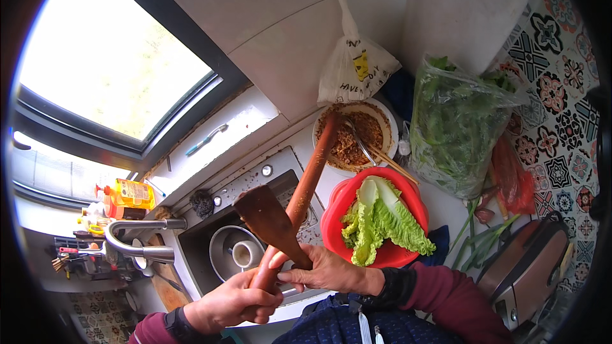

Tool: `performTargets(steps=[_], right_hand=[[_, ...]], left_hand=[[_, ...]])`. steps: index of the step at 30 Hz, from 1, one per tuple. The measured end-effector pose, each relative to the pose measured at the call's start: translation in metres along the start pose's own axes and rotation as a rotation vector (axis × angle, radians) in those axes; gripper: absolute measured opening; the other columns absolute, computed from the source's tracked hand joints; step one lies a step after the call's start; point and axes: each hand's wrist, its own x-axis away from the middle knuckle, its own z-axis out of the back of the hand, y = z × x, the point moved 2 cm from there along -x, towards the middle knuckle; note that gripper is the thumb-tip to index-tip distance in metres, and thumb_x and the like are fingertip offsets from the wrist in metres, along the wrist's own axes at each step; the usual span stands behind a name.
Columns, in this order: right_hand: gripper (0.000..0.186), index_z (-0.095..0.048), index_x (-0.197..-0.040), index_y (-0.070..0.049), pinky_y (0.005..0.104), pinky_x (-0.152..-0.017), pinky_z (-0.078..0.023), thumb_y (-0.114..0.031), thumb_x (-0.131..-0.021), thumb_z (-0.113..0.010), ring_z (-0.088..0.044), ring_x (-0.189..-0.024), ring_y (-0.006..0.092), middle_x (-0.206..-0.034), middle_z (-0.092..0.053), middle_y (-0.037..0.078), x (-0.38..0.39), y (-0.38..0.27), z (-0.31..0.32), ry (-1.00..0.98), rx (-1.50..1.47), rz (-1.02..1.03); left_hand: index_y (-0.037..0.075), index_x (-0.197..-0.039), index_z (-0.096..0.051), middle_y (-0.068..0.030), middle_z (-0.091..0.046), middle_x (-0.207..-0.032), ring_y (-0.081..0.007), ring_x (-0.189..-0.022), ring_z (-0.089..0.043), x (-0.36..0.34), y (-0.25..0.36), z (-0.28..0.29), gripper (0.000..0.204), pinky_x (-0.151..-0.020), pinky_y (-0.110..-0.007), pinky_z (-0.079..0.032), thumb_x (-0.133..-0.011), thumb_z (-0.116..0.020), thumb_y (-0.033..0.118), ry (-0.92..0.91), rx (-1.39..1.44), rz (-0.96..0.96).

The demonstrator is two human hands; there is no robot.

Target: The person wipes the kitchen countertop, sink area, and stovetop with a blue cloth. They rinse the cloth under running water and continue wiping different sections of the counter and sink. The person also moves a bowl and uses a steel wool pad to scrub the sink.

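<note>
Wood in both hands: left hand (239, 299) wrapped round the lower end of the long stick (311, 181), right hand (341, 274) pinching the spatula (266, 220) near the end of its handle. Both tools are held up and cross in view over the sink (196, 255). Right fingers look laid on the stick too; whether the spatula touches it, I can't tell from my end.

Main risk: leverage. Both grips sit at the ends, so a greasy palm could let the stick roll or swing. Its top overlaps the white bowl (391, 130) in my view; depth is unclear, so I can't call contact. A dip there could knock the spoon (363, 146) or the chopsticks (396, 165) and flick red-brown mash (373, 124) onto the bench (440, 209).

Second: a swing to the right could clip the red basin (331, 223) and spill the lettuce (398, 216). Drips off either tool could land there too.

Third: a dropped spatula could hit the metal pot (220, 248) or chip the mug (255, 253) inside it.

Fourth: fingers bunch where the handles meet, so a hard scrape could skin a knuckle.
</note>
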Motion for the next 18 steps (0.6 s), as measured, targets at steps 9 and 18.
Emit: performTargets(steps=[9,18], right_hand=[[0.041,-0.054,-0.122,-0.009,0.0356,-0.063,-0.051,-0.023,-0.086,-0.068,-0.063,-0.076,0.0251,-0.095,-0.063,0.009,0.08,-0.065,0.077,0.856,1.876,0.445],[0.027,-0.059,-0.116,-0.004,0.0313,-0.048,-0.051,-0.016,-0.092,-0.06,-0.062,-0.059,0.0186,-0.074,-0.058,0.005,0.078,-0.067,0.062,0.62,1.877,0.563]], left_hand=[[-0.003,-0.135,-0.034,-0.0199,-0.059,-0.092,-0.0121,-0.047,-0.054,0.028,0.009,-0.008,0.057,-0.037,-0.018,-0.037,-0.085,-0.061,0.001,-0.001,0.03,-0.049],[-0.004,-0.128,-0.034,-0.0191,-0.059,-0.101,-0.0153,-0.054,-0.056,0.02,0.018,-0.007,0.048,-0.046,-0.022,-0.048,-0.087,-0.058,0.0,0.001,0.137,-0.078]])
